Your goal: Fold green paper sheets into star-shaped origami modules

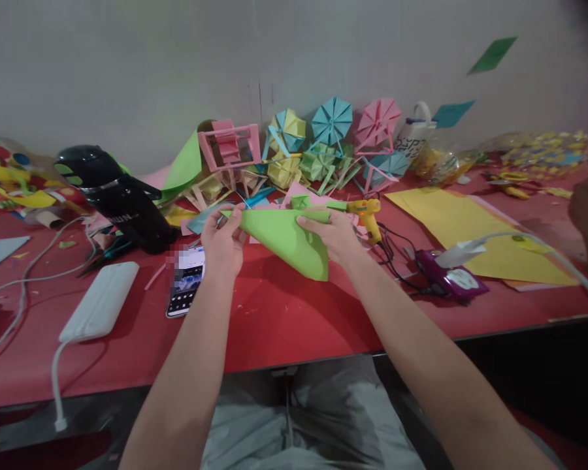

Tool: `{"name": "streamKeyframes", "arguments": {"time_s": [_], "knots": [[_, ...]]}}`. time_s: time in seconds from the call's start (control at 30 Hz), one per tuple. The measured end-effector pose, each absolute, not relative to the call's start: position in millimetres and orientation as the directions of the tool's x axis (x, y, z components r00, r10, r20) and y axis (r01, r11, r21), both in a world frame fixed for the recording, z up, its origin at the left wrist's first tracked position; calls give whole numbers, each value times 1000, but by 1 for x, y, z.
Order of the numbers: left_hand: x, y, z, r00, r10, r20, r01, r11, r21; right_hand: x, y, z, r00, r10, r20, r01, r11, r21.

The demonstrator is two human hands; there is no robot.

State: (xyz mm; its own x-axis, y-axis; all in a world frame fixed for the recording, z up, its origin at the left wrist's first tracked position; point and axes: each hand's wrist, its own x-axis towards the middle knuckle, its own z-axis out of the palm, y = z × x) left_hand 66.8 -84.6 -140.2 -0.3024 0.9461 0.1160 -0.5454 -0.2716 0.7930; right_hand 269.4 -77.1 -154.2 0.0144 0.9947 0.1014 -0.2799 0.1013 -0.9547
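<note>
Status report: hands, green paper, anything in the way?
Left hand and right hand gripping green paper. Paper curved, raised over red table. Possible snag: yellow glue gun just beyond right hand.

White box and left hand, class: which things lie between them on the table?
In the head view, a phone and a thin pink strip lie between the white box and the left hand.

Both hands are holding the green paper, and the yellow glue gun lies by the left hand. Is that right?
Not quite: in the head view, the yellow glue gun lies by the right hand, not the left hand. Both hands are holding the green paper.
</note>
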Motion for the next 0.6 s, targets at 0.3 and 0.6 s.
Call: {"name": "streamKeyframes", "arguments": {"time_s": [0.3, 0.6], "knots": [[65, -85, -141, -311, 942, 125, -523, -280, 805, 269, -78, -152, 10, 998, 60, -289, 60, -955], [64, -85, -139, -325, 934, 148, -518, -306, 799, 271, -80, -148, 19, 997, 78, -209, 81, -975]]}}
